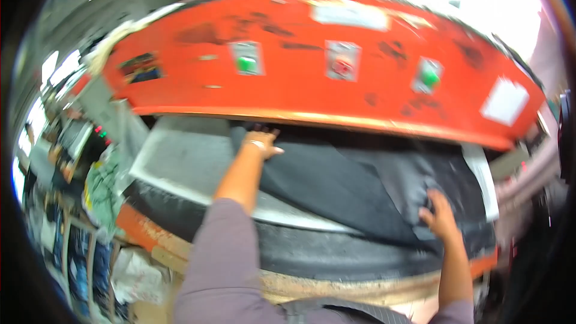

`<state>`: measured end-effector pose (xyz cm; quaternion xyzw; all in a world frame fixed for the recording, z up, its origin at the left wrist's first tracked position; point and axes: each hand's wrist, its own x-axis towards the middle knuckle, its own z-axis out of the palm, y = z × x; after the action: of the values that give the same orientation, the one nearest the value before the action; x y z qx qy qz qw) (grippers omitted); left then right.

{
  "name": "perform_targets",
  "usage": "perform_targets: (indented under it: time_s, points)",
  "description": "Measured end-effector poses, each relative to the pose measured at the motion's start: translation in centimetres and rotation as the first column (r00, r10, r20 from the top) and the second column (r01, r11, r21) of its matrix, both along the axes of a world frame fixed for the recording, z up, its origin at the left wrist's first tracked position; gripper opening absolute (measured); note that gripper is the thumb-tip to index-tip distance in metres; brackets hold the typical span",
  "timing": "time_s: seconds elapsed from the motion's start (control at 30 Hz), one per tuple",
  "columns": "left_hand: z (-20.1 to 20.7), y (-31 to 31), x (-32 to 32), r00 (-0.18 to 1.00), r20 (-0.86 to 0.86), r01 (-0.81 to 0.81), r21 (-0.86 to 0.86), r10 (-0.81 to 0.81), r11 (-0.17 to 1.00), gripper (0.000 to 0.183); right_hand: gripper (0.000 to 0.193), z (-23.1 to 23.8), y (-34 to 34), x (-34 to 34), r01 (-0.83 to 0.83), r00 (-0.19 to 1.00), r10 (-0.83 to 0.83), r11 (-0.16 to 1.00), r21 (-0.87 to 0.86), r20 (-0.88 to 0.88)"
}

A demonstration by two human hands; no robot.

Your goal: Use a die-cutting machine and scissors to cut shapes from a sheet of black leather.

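A black cloth garment (336, 186) lies spread over the pale grey bed of a pressing machine (180, 144). Its right part looks smoother and shinier, with folds. My left hand (262, 142), a ring or band on it, reaches to the far left end of the cloth, fingers spread and touching it. The fingertips come close to the lower edge of the red-orange machine front (288, 93). On the near right part of the cloth rests my right hand (440, 215), thumb and fingers apart. The garment's far side is hidden in the dark gap beneath the red-orange front.
Two green buttons, the left one (246, 64) and the right one (429, 78), flank a red button (342, 68). A dark padded edge (348, 255) runs along the bed's near side. At left are green cloth (103, 189), a white plastic bag (138, 276) and a rack of dark blue garments (78, 270).
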<state>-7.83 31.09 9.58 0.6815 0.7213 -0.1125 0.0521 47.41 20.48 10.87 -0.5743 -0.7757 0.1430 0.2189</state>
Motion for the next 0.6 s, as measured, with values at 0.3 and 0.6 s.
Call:
perform_targets:
  time_s: [0.3,0.6]
  points:
    - [-0.4,-8.2,-4.6,1.0,-0.028,0.017,0.492,-0.003,0.87,0.023,0.066,-2.8,-1.3,-1.6,-0.022,0.974,0.051,0.991,-0.131,0.22]
    - [-3.7,-33.9,-8.0,0.993,0.01,0.088,0.625,-0.12,0.776,0.027,0.055,0.1,-6.2,-4.7,-0.532,0.745,0.596,0.802,-0.273,0.3]
